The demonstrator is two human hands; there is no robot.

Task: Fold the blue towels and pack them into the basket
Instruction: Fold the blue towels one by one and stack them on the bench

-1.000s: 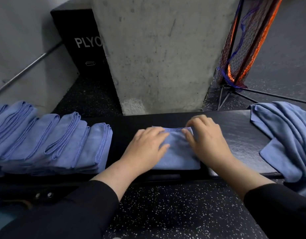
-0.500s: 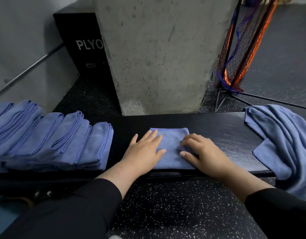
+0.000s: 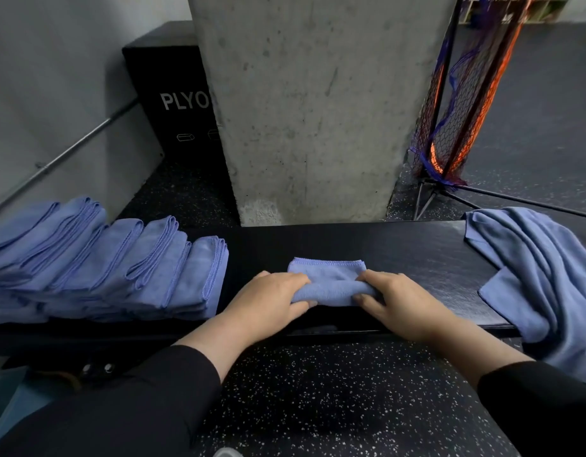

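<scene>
A small folded blue towel lies on the black bench in the middle. My left hand grips the towel's near left edge and my right hand grips its near right edge; the near edge is lifted and rolled toward the far side. A row of several folded blue towels leans together on the bench at the left. Unfolded blue towels hang in a heap over the bench's right end. No basket is in view.
A concrete pillar rises right behind the bench. A black plyo box stands at the back left beside a grey wall with a metal rail. A net on a black stand is at the back right. Speckled floor lies below.
Both hands went from lying flat on the towel to gripping its near edge, which is now lifted and folding away from me.
</scene>
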